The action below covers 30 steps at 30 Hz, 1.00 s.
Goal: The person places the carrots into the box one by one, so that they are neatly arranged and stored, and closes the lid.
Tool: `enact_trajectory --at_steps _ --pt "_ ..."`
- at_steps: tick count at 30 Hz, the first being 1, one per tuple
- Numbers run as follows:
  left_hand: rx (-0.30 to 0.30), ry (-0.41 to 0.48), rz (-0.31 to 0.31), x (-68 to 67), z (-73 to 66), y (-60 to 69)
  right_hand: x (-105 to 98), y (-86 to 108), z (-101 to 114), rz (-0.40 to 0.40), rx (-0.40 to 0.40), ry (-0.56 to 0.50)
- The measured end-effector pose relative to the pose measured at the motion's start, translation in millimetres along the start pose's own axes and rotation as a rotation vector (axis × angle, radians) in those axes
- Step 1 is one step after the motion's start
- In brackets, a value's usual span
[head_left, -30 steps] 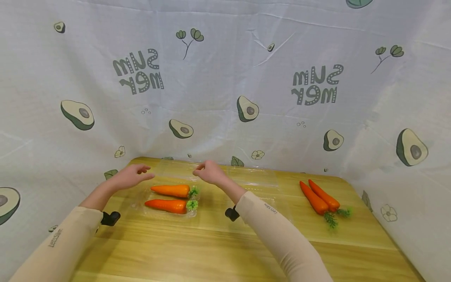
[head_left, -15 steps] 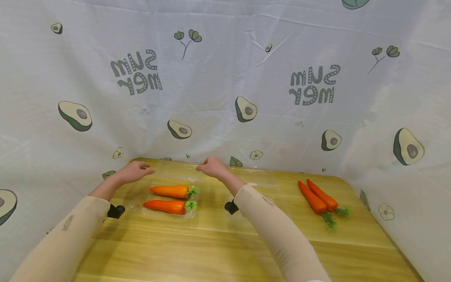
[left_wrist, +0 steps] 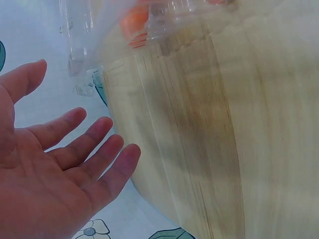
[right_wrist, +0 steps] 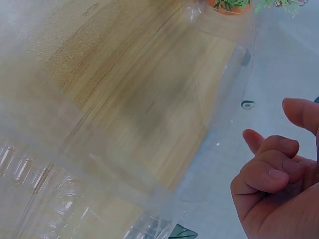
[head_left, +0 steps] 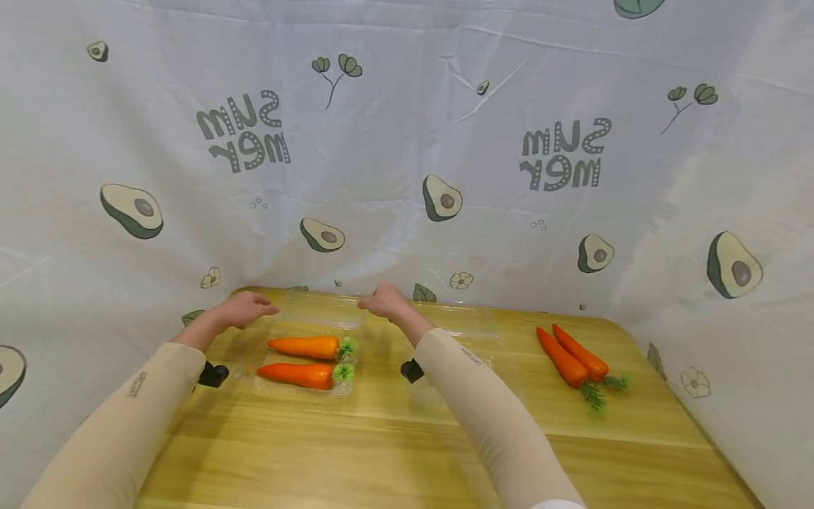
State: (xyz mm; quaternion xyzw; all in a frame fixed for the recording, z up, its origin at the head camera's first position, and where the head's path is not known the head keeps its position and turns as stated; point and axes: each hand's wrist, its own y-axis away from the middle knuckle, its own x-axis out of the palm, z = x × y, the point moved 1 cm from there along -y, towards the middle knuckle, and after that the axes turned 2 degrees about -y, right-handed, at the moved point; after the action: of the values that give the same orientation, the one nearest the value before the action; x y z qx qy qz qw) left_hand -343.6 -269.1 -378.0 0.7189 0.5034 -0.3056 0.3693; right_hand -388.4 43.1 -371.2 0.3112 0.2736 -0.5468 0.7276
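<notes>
Two orange carrots with green tops, an upper carrot (head_left: 304, 346) and a lower carrot (head_left: 295, 375), lie side by side in a clear plastic clamshell box (head_left: 259, 385) with its lid (head_left: 321, 309) folded back. At the lid's left side is my left hand (head_left: 244, 309), its fingers spread and loosely bent, holding nothing; the left wrist view shows the bare palm (left_wrist: 55, 174). My right hand (head_left: 384, 302) hovers by the lid's right edge. In the right wrist view its thumb stands apart from the bent fingers (right_wrist: 271, 167), with nothing between them.
A second clear clamshell box (head_left: 420, 401) with its lid (head_left: 467, 320) folded back stands right of the first, partly behind my right forearm. Two more carrots (head_left: 562, 358) lie on the wooden table (head_left: 286, 452) at right. A printed curtain (head_left: 381, 141) hangs behind the table.
My left hand has moved slightly inward, closer to the lid. The right hand has shifted a little to the right. The view has drifted slightly; the carrots keep their places.
</notes>
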Motion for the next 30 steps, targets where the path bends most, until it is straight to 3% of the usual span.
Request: enact_trajectory --at_steps 8,19,30 --pt "-0.027 -0.01 0.03 0.2 1.6 -3.9 2.5 -0.5 -4.2 -0.025 -0.027 0.001" --pt "-0.016 -0.023 0.08 0.5 6.1 -10.2 6.2 -9.2 -2.9 0.045 0.064 0.041" --pt "0.013 0.001 0.098 2.0 5.1 -11.8 13.0 -12.2 -1.7 0.082 0.1 0.068"
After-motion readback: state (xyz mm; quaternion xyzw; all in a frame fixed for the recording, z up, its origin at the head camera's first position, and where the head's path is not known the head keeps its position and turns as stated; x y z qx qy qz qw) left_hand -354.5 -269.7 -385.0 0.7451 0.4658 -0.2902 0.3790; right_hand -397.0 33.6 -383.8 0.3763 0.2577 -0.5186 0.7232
